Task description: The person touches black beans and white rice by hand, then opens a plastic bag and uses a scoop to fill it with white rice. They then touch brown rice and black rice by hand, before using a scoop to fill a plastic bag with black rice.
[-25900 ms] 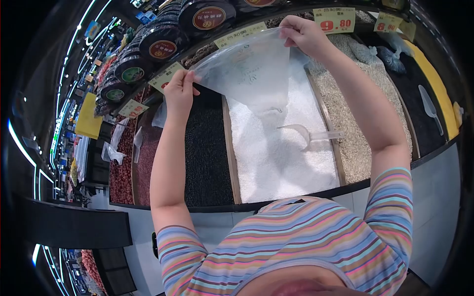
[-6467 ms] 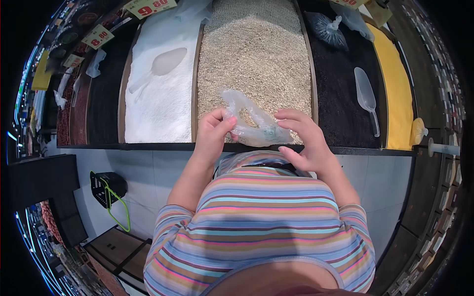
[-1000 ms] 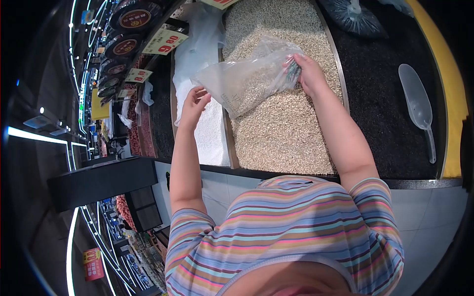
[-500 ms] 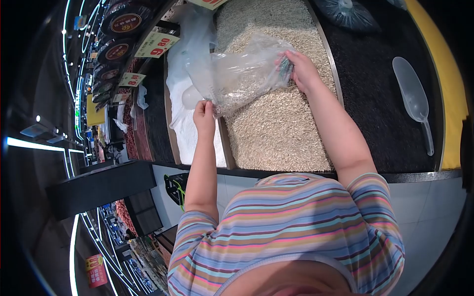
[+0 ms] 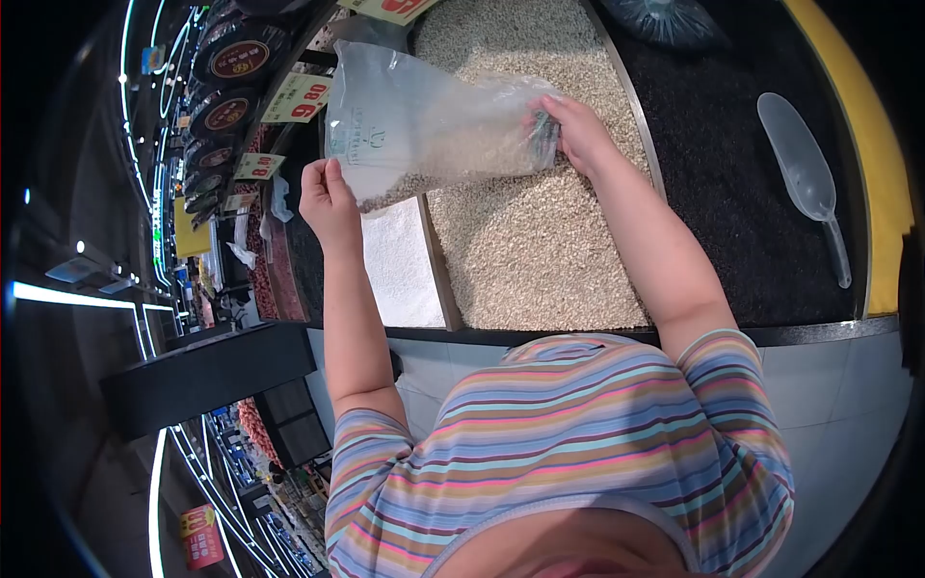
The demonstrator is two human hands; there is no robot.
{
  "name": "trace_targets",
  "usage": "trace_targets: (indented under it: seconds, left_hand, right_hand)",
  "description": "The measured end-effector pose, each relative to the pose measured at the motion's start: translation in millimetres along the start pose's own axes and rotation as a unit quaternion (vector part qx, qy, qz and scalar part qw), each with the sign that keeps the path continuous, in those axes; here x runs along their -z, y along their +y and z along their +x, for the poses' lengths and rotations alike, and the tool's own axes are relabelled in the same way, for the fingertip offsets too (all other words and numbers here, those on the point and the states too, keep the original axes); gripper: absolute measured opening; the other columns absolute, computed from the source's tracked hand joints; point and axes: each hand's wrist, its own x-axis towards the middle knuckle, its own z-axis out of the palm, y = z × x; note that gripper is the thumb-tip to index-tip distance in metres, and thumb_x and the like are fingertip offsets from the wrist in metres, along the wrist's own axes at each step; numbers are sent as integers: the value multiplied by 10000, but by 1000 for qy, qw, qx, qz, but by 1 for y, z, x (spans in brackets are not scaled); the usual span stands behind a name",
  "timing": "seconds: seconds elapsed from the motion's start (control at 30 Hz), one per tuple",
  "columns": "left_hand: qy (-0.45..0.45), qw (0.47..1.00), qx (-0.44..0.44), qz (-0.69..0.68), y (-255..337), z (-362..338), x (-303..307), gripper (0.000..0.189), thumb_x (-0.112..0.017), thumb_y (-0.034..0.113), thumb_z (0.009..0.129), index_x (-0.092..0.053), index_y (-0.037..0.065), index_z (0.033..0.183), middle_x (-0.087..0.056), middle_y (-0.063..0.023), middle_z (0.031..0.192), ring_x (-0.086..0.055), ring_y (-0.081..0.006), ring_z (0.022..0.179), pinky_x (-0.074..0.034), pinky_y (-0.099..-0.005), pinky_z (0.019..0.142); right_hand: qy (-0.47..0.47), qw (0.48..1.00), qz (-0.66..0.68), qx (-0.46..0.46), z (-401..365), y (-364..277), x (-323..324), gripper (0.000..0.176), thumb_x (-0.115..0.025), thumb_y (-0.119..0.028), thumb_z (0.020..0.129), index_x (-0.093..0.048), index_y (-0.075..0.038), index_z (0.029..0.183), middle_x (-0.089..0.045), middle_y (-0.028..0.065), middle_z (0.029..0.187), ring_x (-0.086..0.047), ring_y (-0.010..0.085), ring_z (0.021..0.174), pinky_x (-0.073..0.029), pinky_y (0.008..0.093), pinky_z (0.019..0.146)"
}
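Note:
A clear plastic bag [image 5: 434, 120] with green print is stretched sideways between my hands, above the bin of pale grains [image 5: 540, 250]. My left hand [image 5: 329, 197] pinches the bag's edge at its left end. My right hand [image 5: 573, 135] is closed on the other end, its fingertips partly behind the plastic. Pale content seems to show through the bag's right part, though grains behind it make this unclear. White grains or powder [image 5: 405, 270] lie in the narrow bin below the bag's left part.
A translucent scoop [image 5: 798, 159] rests on the dark grains [image 5: 713, 183] at the right. A dark plastic-wrapped bundle [image 5: 670, 19] lies at the top. Price signs [image 5: 297, 98] and round dark packages [image 5: 239, 58] line the left. A yellow strip [image 5: 858, 144] borders the far right.
My left hand has moved left and slightly up, pulling the bag out wider and flatter, so its green print shows. My right hand has stayed nearly in place, still on the bag.

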Motion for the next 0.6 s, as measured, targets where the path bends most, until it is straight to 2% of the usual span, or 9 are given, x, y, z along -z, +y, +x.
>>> trace_targets:
  seconds: [0.03, 0.13, 0.23, 0.37, 0.5, 0.6]
  left_hand:
    - [14, 998, -42, 34, -2, 7, 0, 198, -541, 166, 966, -554, 5, 852, -488, 30, 628, -402, -43, 573, -342, -201, 531]
    - [7, 993, -59, 105, 7, 20, 3, 192, -551, 162, 959, -569, -5, 867, -512, 20, 643, -399, -51, 585, -352, -201, 545]
    - [-11, 994, -35, 100, -3, 30, 10, 188, -560, 161, 953, -577, -5, 865, -523, 12, 654, -417, -52, 598, -367, -204, 558]
    - [5, 991, -59, 118, -9, 41, 22, 178, -575, 157, 945, -590, -3, 868, -522, 21, 656, -414, -51, 599, -366, -200, 561]
    - [-7, 994, -39, 103, 3, 46, 31, 183, -585, 163, 945, -590, 2, 859, -495, 47, 672, -396, -30, 612, -339, -182, 556]
    - [-2, 995, -64, 81, 12, 52, 38, 180, -585, 165, 947, -593, 13, 851, -468, 61, 668, -373, -25, 608, -315, -180, 548]
  right_hand:
    - [-9, 1000, -1, -11, 0, 0, 0, 295, -431, -231, 999, -594, -12, 1110, -659, 101, 955, -656, 204, 823, -543, 344, 713]
    - [-21, 999, -41, -23, 3, 2, 2, 294, -445, -240, 994, -596, -25, 1127, -649, 106, 990, -651, 204, 831, -543, 341, 703]
    - [-14, 997, -70, -28, 3, 4, 0, 287, -461, -247, 988, -605, -39, 1124, -635, 102, 995, -641, 195, 819, -542, 327, 684]
    - [-40, 996, -73, -27, 6, 6, 4, 253, -458, -240, 992, -585, -42, 1086, -635, 64, 941, -622, 158, 780, -533, 277, 674]
    - [-50, 994, -90, -31, 6, 5, 4, 250, -453, -242, 994, -583, -44, 1076, -623, 56, 914, -606, 148, 750, -525, 253, 649]
    - [-43, 993, -101, -33, 4, 2, 3, 254, -447, -240, 996, -581, -40, 1077, -619, 56, 902, -614, 145, 769, -524, 248, 647]
